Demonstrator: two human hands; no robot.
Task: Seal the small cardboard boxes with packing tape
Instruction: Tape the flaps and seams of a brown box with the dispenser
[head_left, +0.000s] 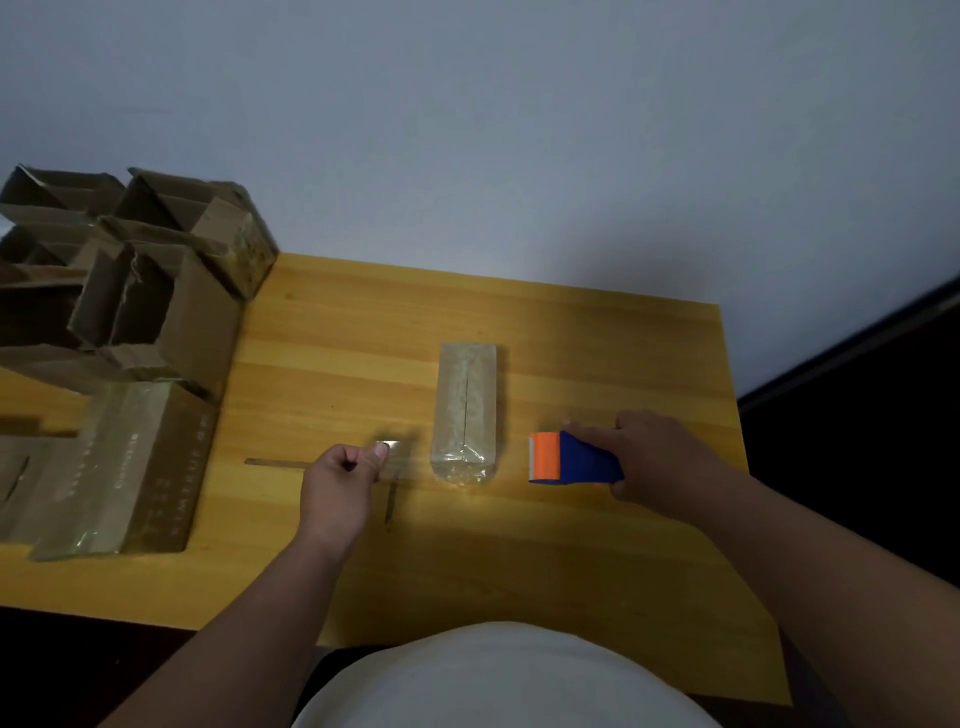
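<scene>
A wooden table (363, 332) with a warm yellow surface and long grain lines is standing against a plain pale grey-blue wall (519, 130), and the light is falling dimly on it, so that the near part of the top is lying in the person's shadow. To the right of the table a dark floor (883, 441) is showing, with a thin dark strip running along the foot of the wall. In the middle of the table a small cardboard box (466, 410) is lying closed, its long side pointing away from the person, and shiny clear tape is covering its top seam and hanging over its near end. The left hand (343, 480) is hovering just to the left of this box, with fingers curled and the thumb pinching a short piece of clear tape (390, 448); the piece is blurred. The right hand (660, 460) is gripping a tape dispenser (571, 460), blue with an orange front, which is sitting on the table just to the right of the box and apart from it. At the left edge a taped box (130, 467) is lying on the table, and behind it a pile of open boxes (145, 270) is standing with flaps up. Two thin strips are lying on the wood near the left hand.
</scene>
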